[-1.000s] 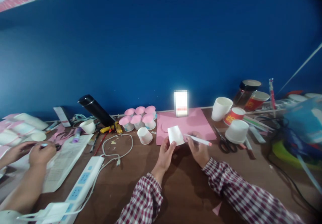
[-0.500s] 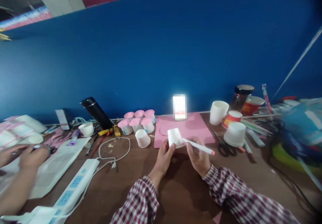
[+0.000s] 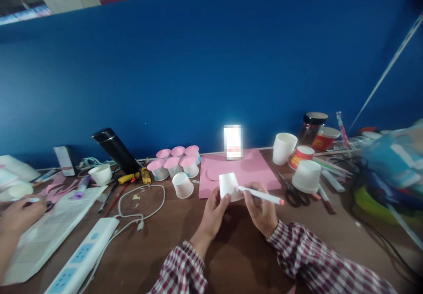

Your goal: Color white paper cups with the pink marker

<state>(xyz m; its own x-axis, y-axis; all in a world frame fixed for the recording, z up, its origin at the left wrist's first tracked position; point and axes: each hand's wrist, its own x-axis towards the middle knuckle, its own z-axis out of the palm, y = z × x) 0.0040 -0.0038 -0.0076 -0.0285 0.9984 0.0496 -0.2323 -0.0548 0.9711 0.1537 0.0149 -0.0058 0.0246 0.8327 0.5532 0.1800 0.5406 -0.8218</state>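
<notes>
Tilted on its side in front of me is a white paper cup (image 3: 228,185), with my left hand (image 3: 213,212) closed around its left and lower side. My right hand (image 3: 261,212) grips a white marker pen (image 3: 264,195) with a pinkish-red end, its tip at the right side of the cup. Whether the tip touches the cup wall I cannot tell. Behind both hands lies a sheet of pink paper (image 3: 244,166). Just left of that sheet a white paper cup (image 3: 183,185) stands on the brown table, beside several cups with pink tops (image 3: 173,163).
Scissors (image 3: 295,195), an upturned white cup (image 3: 306,176) and a red cup (image 3: 301,156) stand to the right. On the left are a black bottle (image 3: 115,150), a looped white cable (image 3: 164,197), a power strip (image 3: 82,256) and another person's hand (image 3: 26,212).
The view has shifted slightly, so things on the left sit further left. My hands keep the cup and marker in nearly the same pose. The other person's hand is nearer the left edge.
</notes>
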